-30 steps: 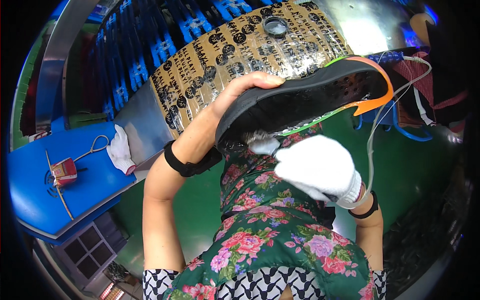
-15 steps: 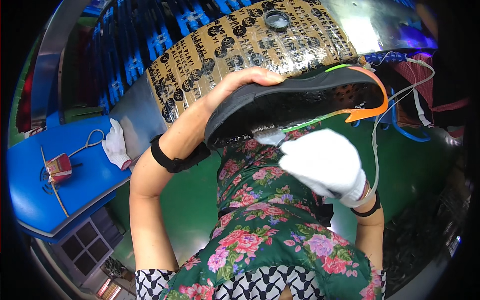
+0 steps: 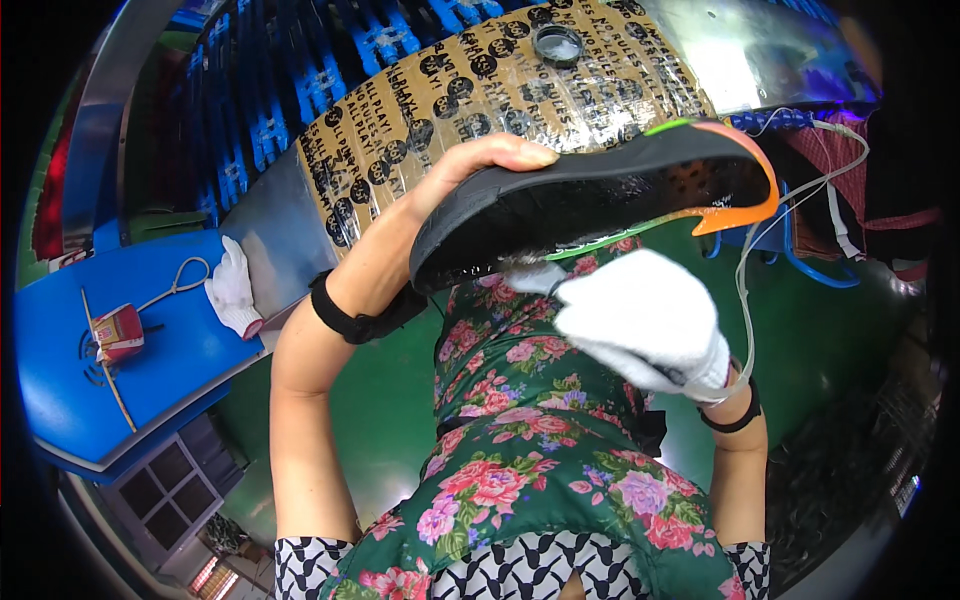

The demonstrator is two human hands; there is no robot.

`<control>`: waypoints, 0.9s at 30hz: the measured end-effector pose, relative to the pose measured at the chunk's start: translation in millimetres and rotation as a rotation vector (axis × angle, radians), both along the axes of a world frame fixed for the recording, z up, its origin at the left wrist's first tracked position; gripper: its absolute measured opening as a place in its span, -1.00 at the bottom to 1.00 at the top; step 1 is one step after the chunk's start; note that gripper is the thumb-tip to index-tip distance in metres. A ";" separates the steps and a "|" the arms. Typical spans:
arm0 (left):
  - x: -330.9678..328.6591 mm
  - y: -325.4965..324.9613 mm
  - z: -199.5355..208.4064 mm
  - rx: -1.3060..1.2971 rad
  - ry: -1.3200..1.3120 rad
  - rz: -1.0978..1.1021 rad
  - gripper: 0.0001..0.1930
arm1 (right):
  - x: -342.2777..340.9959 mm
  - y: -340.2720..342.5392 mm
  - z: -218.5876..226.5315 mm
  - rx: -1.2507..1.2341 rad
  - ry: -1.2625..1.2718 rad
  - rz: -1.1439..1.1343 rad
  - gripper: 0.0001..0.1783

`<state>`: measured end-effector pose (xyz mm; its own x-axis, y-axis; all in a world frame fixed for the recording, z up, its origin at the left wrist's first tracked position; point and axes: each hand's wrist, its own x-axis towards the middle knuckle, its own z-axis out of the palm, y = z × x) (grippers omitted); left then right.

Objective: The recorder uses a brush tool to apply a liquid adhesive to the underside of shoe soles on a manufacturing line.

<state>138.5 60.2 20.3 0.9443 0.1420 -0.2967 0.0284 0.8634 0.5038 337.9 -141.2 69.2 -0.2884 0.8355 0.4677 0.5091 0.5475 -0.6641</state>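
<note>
We have the black molded shoe sole (image 3: 590,195) raised on our side of the printed brown cardboard (image 3: 440,95), tilted so its hollow faces us. Our bare left hand (image 3: 455,180) is clamped on the sole's wall nearest the cardboard, thumb along the outside; the other fingers are hidden. Our gloved right hand (image 3: 640,320) is closed around a small brush (image 3: 538,277), farther toward us from the cardboard than the sole. The bristles sit at the sole's lower rim, and we cannot tell whether they touch. To brush this well, we would judge it best to hold the sole steady, lay the bristles flat just inside the rim, and draw short, even strokes along the wall, keeping the wet off the colored trim. The pale cord (image 3: 744,300) by our right wrist is best kept clear of the hollow. A round dark pot (image 3: 556,64) stands on the cardboard. As for looks, the sole is matte black outside and glossy within, apparently wet in patches; a green strip edges the wall farthest from the cardboard, and orange wraps the right end, with a pointed tab and dark dots inside. The left end is plain black.
</note>
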 end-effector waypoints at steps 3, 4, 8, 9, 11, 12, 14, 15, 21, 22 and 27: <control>2.2 -8.1 -2.4 -0.208 -0.042 0.092 -0.66 | -4.8 2.4 10.5 -0.150 0.284 0.064 -0.67; 1.3 -11.7 -10.6 -0.098 -0.046 0.230 -0.59 | -7.6 2.8 10.7 -0.149 0.306 -0.013 -0.68; 17.7 -22.3 -17.3 -0.332 -0.201 0.288 -0.39 | -25.2 2.9 -2.6 -0.060 0.240 -0.135 -0.68; 15.5 -22.3 -21.8 -0.326 -0.198 0.295 -0.39 | -31.0 3.1 -4.8 -0.018 0.183 -0.099 -0.67; 12.0 -22.4 -28.2 -0.381 -0.304 0.334 -0.37 | -29.1 4.2 4.8 -0.140 0.364 0.027 -0.68; 15.0 -25.7 -29.2 -0.389 -0.332 0.372 -0.33 | -24.4 3.1 4.2 -0.189 0.460 0.024 -0.69; 11.8 -23.6 -41.8 -0.422 -0.418 0.314 -0.26 | -22.8 3.4 5.5 -0.225 0.563 -0.087 -0.78; 11.1 -22.8 -48.1 -0.453 -0.502 0.257 -0.19 | -26.3 3.2 5.2 -0.212 0.546 -0.223 -0.75; 29.6 -41.5 -35.8 -0.538 -0.467 0.373 0.19 | -36.5 0.1 4.9 -0.337 0.621 -0.064 -0.80; 32.8 -43.7 -17.5 -0.339 -0.392 0.400 0.23 | -34.2 3.0 0.5 -0.187 0.534 -0.151 -0.78; 45.5 -44.1 -17.2 -0.075 -0.351 0.450 0.30 | -42.7 5.0 11.0 -0.204 0.422 -0.081 -0.70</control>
